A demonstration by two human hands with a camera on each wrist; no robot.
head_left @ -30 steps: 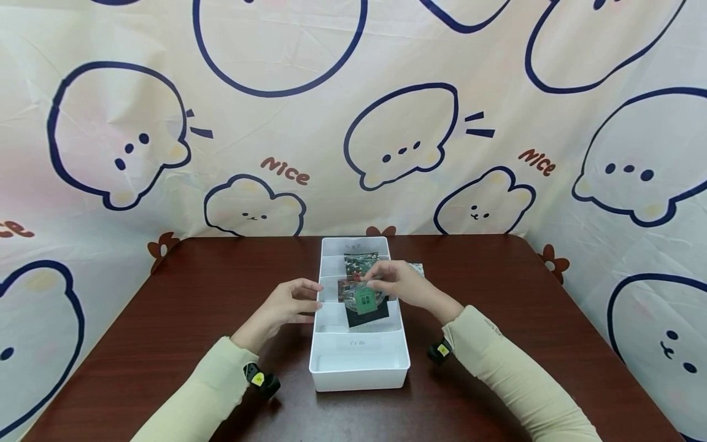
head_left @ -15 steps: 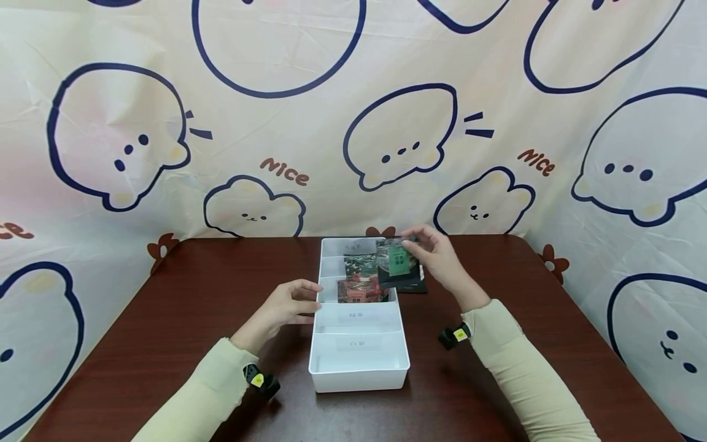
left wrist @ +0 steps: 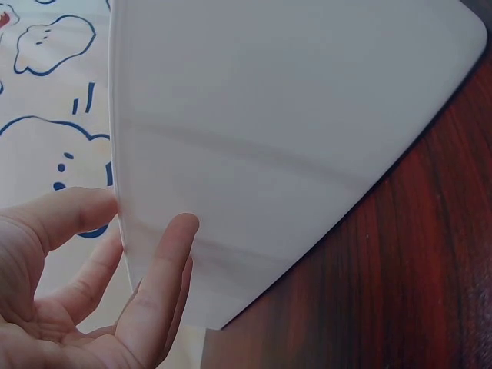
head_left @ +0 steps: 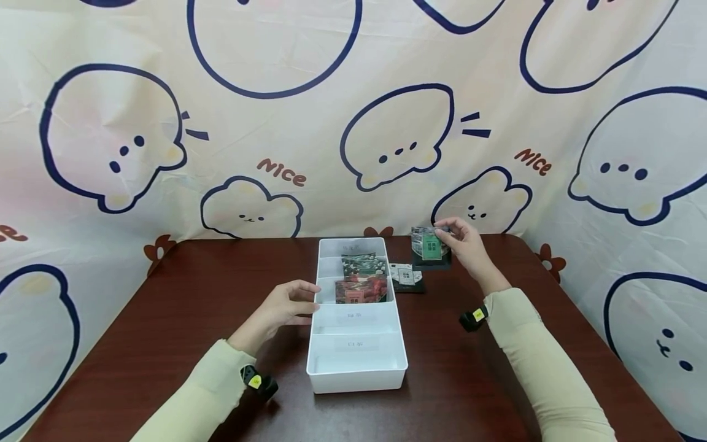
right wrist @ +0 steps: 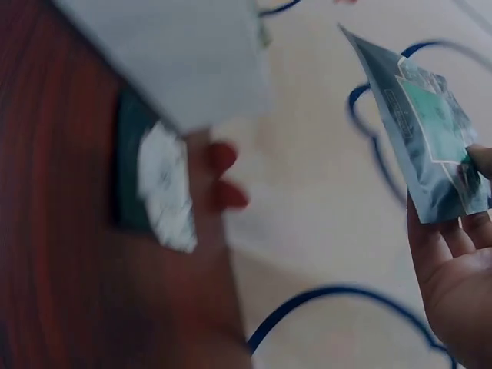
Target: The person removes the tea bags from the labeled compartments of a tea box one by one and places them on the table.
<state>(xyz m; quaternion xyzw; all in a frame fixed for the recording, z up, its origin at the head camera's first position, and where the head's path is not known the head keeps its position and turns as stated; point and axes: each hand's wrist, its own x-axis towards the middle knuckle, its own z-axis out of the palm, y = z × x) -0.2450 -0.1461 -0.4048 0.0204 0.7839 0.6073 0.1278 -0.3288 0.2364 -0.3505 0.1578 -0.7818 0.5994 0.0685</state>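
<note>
A long white divided box (head_left: 357, 383) stands on the table, its compartments marked with small printed labels. My left hand (head_left: 283, 309) touches the box's left wall with relaxed fingers; in the left wrist view, fingertips rest against the white side (left wrist: 254, 154). Beyond the box's right side, my right hand (head_left: 467, 247) pinches a dark tea packet with a green label (head_left: 431, 247) by its right edge, held up off the table. A red tea packet (head_left: 361, 290) and a dark green patterned one (head_left: 364, 266) lie in the middle compartments.
Just right of the box, a black-and-white packet (head_left: 407, 277) lies on the dark brown table (head_left: 458, 380). A printed cloth (head_left: 320, 129) hangs behind the table and along both sides.
My right hand has lifted the green-labelled tea packet out of the box and carried it right, past the rim, uncovering the red packet. The left hand has stayed at the box's side.
</note>
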